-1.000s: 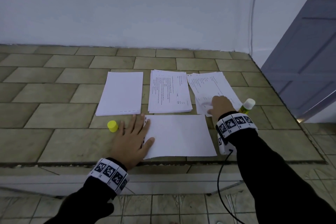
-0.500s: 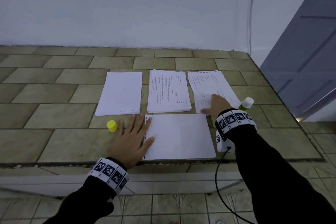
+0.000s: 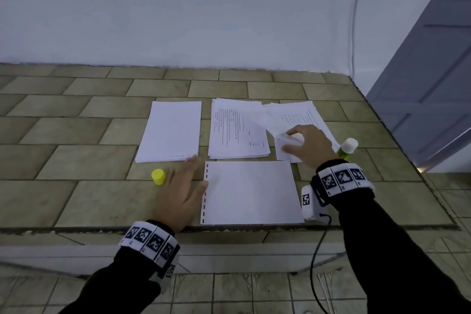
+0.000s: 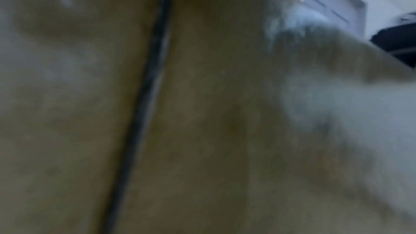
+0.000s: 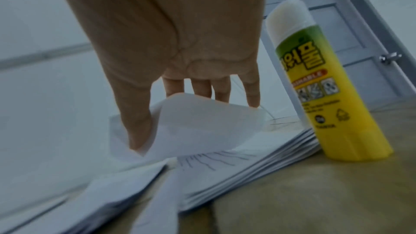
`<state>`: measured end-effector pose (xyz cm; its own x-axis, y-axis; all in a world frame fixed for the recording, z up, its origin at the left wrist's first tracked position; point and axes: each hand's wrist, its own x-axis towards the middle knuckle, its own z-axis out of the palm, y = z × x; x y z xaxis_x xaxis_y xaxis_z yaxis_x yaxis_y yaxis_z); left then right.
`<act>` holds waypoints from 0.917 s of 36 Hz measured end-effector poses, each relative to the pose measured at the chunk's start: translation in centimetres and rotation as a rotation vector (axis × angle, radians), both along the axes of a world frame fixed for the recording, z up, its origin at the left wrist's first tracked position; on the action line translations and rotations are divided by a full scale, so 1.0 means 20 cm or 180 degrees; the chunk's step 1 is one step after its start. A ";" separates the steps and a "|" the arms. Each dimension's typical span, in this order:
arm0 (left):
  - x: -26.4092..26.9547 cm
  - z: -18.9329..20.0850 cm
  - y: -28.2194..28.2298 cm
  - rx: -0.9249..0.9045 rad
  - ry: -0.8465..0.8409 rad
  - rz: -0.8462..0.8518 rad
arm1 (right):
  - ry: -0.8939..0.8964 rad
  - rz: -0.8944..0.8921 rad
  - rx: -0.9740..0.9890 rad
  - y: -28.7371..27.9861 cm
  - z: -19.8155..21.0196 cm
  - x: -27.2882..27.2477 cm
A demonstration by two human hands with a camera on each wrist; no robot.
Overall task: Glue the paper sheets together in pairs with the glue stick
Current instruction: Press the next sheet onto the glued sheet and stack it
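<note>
A blank sheet point(image 3: 252, 192) with punched holes along its left edge lies near the table's front edge. My left hand point(image 3: 187, 187) lies flat beside it, the thumb touching that edge. Behind stand three paper stacks: blank point(image 3: 170, 131), printed middle point(image 3: 235, 131), printed right point(image 3: 298, 116). My right hand point(image 3: 304, 145) pinches the near corner of the right stack's top sheet point(image 5: 202, 122), curled up off the pile between thumb and fingers. The uncapped glue stick point(image 5: 315, 84) stands upright just right of that stack point(image 3: 347, 148). Its yellow cap point(image 3: 158, 176) sits left of my left hand.
The tiled table point(image 3: 76, 135) ends at a front edge near me and at a right edge beside a grey door point(image 3: 428, 79). A white wall rises behind the stacks. A cable point(image 3: 316, 257) hangs from my right wrist camera over the front edge.
My right hand went from pressing on the right stack to pinching its top sheet and lifting the near corner, sliding the sheet leftward. My left hand stayed flat by the blank sheet.
</note>
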<state>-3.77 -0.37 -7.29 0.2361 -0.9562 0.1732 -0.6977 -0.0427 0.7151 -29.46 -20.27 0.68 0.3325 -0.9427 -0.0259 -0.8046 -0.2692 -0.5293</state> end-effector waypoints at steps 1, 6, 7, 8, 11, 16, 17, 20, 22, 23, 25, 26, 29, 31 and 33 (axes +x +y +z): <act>0.00 0.00 0.00 -0.0144 0.0302 0.0066 | -0.0123 0.0126 0.0005 0.03 0.01 0.00; -0.02 0.11 -0.02 -0.0414 0.1404 0.0424 | -0.0253 0.0686 0.0272 0.18 0.03 -0.04; -0.02 0.14 -0.04 -0.0344 0.1754 0.0487 | -0.0284 0.0777 0.0353 0.21 0.03 -0.05; -0.03 0.18 -0.07 -0.0225 0.2211 0.0540 | -0.0313 0.0864 0.0398 0.23 0.02 -0.06; -0.04 0.24 -0.12 0.0222 0.2794 0.0560 | -0.0300 0.0984 0.0354 0.27 -0.02 -0.07; -0.05 0.22 -0.12 0.0435 0.2291 0.0247 | -0.0454 0.1004 0.0393 0.32 -0.04 -0.12; -0.04 0.21 -0.12 0.0476 0.2171 0.0155 | -0.0467 0.0972 0.0434 0.33 -0.05 -0.13; -0.05 0.21 -0.11 0.0479 0.2038 0.0001 | -0.0654 0.0899 0.0582 0.32 -0.07 -0.16; -0.07 0.21 -0.10 0.0472 0.2055 -0.0022 | -0.0915 0.0775 0.0710 0.31 -0.08 -0.17; -0.08 0.21 -0.09 0.0463 0.2065 -0.0032 | -0.1059 0.0683 0.0774 0.31 -0.09 -0.18; -0.08 0.21 -0.09 0.0462 0.2021 -0.0032 | -0.1259 0.0495 0.0857 0.31 -0.08 -0.19; -0.08 0.20 -0.08 0.0469 0.1982 -0.0032 | -0.1279 0.0410 0.0846 0.31 -0.07 -0.19; -0.08 0.20 -0.08 0.0490 0.1912 0.0048 | -0.1139 0.0297 0.0769 0.29 -0.09 -0.20; -0.06 0.18 -0.08 0.0494 0.1726 0.0161 | -0.0953 0.0306 0.0723 0.29 -0.10 -0.20; -0.05 0.16 -0.08 0.0483 0.1380 0.0187 | -0.0729 0.0352 0.0721 0.29 -0.10 -0.20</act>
